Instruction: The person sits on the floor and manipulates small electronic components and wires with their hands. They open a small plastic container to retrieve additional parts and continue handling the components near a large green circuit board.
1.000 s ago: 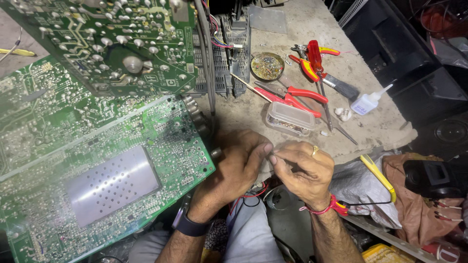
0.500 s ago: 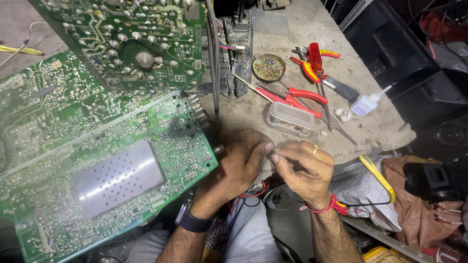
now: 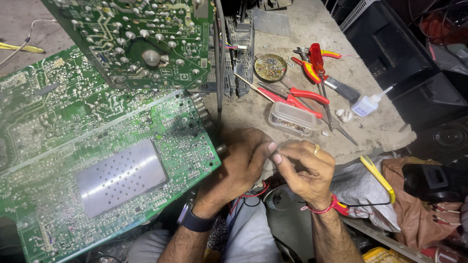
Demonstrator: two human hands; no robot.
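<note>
- Left hand (image 3: 243, 163) and right hand (image 3: 304, 170) meet just off the lower right corner of the large green circuit board (image 3: 97, 160), thumbs and forefingers pinched together.
- What they pinch is hidden by the fingertips; I cannot tell whether it is a wire end or a small part. Red wires (image 3: 251, 194) run beneath the wrists.
- Judgement: work of this kind needs both wrists braced and the pinch kept gentle, so thin leads do not kink.
- Red-handled pliers (image 3: 297, 96), a clear plastic box (image 3: 291, 118) and a glue bottle (image 3: 368, 103) lie near on the bench (image 3: 380, 131), all untouched.
</note>
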